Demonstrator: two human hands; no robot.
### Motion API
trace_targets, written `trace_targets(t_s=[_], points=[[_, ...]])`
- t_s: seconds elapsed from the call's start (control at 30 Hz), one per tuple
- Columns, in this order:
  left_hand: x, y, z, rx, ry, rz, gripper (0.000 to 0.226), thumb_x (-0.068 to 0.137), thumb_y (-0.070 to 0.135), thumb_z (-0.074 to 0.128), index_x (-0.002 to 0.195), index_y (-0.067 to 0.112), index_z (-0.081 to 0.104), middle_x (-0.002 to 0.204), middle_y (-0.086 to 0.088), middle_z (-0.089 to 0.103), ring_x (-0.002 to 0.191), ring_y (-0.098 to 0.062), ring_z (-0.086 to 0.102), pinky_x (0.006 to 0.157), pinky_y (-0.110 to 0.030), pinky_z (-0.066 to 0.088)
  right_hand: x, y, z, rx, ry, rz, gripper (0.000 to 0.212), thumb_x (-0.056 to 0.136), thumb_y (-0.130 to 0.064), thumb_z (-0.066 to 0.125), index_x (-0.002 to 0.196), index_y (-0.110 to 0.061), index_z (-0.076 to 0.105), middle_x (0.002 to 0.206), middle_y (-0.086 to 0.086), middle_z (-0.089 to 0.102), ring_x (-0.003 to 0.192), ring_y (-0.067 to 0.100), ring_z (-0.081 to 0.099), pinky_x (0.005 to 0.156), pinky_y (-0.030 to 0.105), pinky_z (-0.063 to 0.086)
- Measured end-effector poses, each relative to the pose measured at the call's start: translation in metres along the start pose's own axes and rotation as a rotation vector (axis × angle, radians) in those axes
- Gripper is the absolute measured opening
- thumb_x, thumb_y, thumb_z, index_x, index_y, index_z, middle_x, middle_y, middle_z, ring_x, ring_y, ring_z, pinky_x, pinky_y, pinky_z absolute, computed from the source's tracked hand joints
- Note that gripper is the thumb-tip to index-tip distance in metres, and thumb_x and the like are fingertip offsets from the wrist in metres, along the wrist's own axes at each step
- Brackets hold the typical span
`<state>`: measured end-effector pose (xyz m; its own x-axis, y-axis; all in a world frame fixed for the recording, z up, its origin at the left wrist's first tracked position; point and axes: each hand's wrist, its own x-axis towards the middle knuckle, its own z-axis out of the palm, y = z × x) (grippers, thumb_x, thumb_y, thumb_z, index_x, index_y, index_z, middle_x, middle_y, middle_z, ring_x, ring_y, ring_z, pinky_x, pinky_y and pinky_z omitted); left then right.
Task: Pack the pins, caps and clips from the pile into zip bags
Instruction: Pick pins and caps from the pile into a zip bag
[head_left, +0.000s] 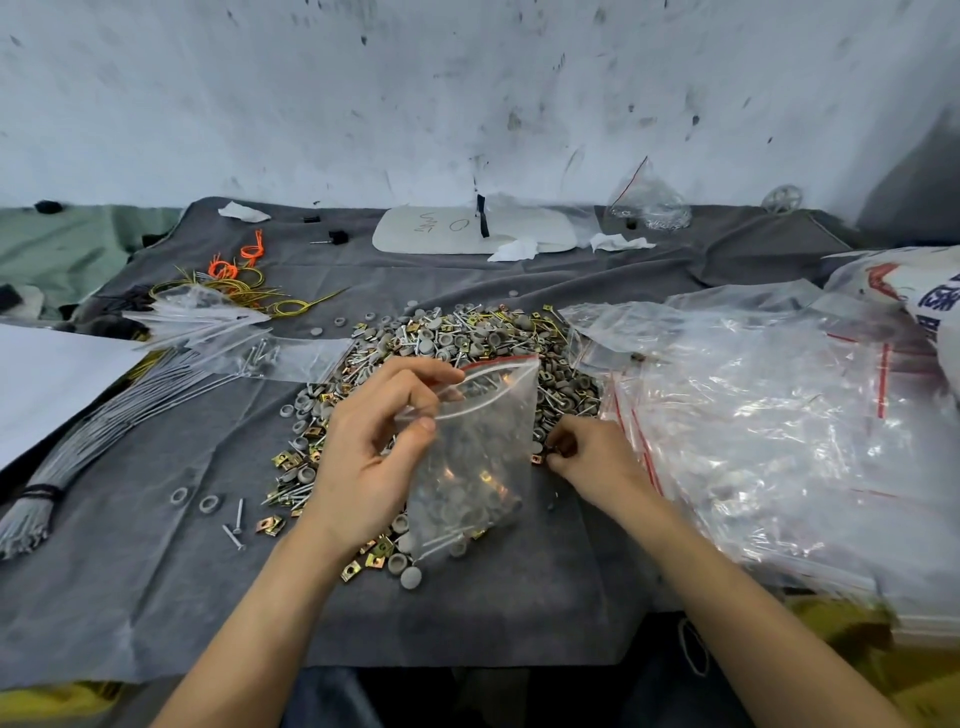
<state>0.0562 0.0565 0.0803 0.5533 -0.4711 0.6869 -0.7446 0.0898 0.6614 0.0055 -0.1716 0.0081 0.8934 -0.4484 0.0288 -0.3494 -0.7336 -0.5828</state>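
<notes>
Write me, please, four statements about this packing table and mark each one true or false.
1. The left hand holds the zip bag by its mouth. True.
2. The zip bag is empty. False: caps, pins and clips lie in it.
3. The right hand pinches a small part at the edge of the pile. True.
4. The grey rod bundle lies right of the pile. False: it lies left.

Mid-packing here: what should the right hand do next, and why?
Probably lift the right hand to the red-edged mouth of the zip bag and drop in the clip it seems to pinch at the edge of the pile. The left hand holds that mouth open, and the bag is only partly filled.
</notes>
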Motion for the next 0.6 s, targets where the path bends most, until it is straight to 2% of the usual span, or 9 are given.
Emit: trace_targets(t_s=[0.07,0.13,0.2,0.23,0.37,0.4,0.47,0.5,0.6], points=[[-0.001,0.000,0.000,0.000,0.002,0.000,0.018,0.083,0.017,0.046,0.070,0.004,0.051,0.111,-0.006,0.065,0.106,-0.019,0.063,0.090,-0.033,0.053,0.000,-0.001,-0.003,0.078,0.032,0.003,0.014,0.079,-0.011,0.071,0.093,-0.015,0.072,0.084,0.006,0.068,0.082,0.020,0.062,0.069,0.025,0.044],[-0.001,-0.002,0.000,0.012,0.006,-0.011,0.020,0.083,0.018,0.046,0.070,0.004,0.051,0.110,-0.005,0.065,0.105,-0.018,0.063,0.089,-0.037,0.054,0.000,-0.002,-0.005,0.129,0.057,0.010,0.007,0.081,-0.015,0.073,0.087,-0.016,0.073,0.075,0.002,0.067,0.073,0.015,0.060,0.063,0.022,0.042],[-0.002,-0.003,0.000,0.024,0.007,-0.021,0.019,0.083,0.019,0.046,0.071,0.006,0.051,0.110,-0.002,0.065,0.105,-0.020,0.063,0.088,-0.042,0.053,0.000,-0.004,-0.008,0.247,0.072,0.045,0.006,0.081,-0.018,0.075,0.080,-0.017,0.069,0.067,-0.002,0.064,0.062,0.009,0.057,0.054,0.013,0.040],[-0.003,-0.003,0.000,0.040,0.008,-0.026,0.017,0.084,0.020,0.047,0.072,0.009,0.051,0.110,0.000,0.066,0.105,-0.019,0.062,0.087,-0.042,0.052,-0.001,-0.006,-0.010,0.377,0.057,0.078,0.008,0.082,-0.017,0.074,0.078,-0.016,0.067,0.065,-0.002,0.063,0.059,0.009,0.056,0.052,0.011,0.040],[-0.003,-0.001,0.003,0.058,0.015,-0.094,0.011,0.087,0.024,0.049,0.085,0.016,0.056,0.109,0.003,0.066,0.106,-0.017,0.063,0.087,-0.042,0.051,-0.015,-0.023,-0.025,1.011,-0.043,0.158,0.010,0.082,-0.006,0.070,0.078,-0.009,0.063,0.064,0.002,0.061,0.053,0.011,0.056,0.050,0.017,0.047],[-0.002,0.001,0.004,0.059,0.019,-0.107,0.008,0.087,0.023,0.049,0.091,0.022,0.056,0.110,0.005,0.066,0.106,-0.016,0.063,0.088,-0.042,0.052,-0.019,-0.029,-0.029,1.102,-0.068,0.145,0.010,0.079,-0.006,0.071,0.078,-0.009,0.062,0.062,0.002,0.061,0.053,0.011,0.056,0.051,0.018,0.048],[-0.001,0.004,0.005,0.128,0.035,-0.067,0.023,0.090,0.016,0.051,0.105,0.034,0.054,0.111,0.008,0.066,0.106,-0.011,0.064,0.089,-0.039,0.052,-0.028,-0.041,-0.036,1.224,-0.118,0.074,0.014,0.070,-0.011,0.073,0.079,-0.008,0.062,0.061,0.001,0.060,0.054,0.011,0.055,0.052,0.019,0.048],[-0.001,0.005,0.005,0.181,0.030,-0.028,0.029,0.093,0.012,0.050,0.111,0.034,0.056,0.112,0.007,0.066,0.106,-0.009,0.064,0.090,-0.036,0.052,-0.033,-0.047,-0.039,1.262,-0.139,0.029,0.017,0.066,-0.013,0.074,0.079,-0.008,0.063,0.062,0.001,0.061,0.055,0.011,0.055,0.052,0.019,0.048],[0.001,0.007,0.007,0.340,-0.037,0.032,0.024,0.094,0.019,0.052,0.111,0.016,0.069,0.113,-0.002,0.064,0.105,-0.008,0.060,0.092,-0.020,0.048,-0.044,-0.063,-0.043,1.290,-0.173,-0.104,0.016,0.063,-0.019,0.075,0.076,-0.015,0.069,0.070,0.002,0.065,0.061,0.012,0.058,0.057,0.022,0.050]])
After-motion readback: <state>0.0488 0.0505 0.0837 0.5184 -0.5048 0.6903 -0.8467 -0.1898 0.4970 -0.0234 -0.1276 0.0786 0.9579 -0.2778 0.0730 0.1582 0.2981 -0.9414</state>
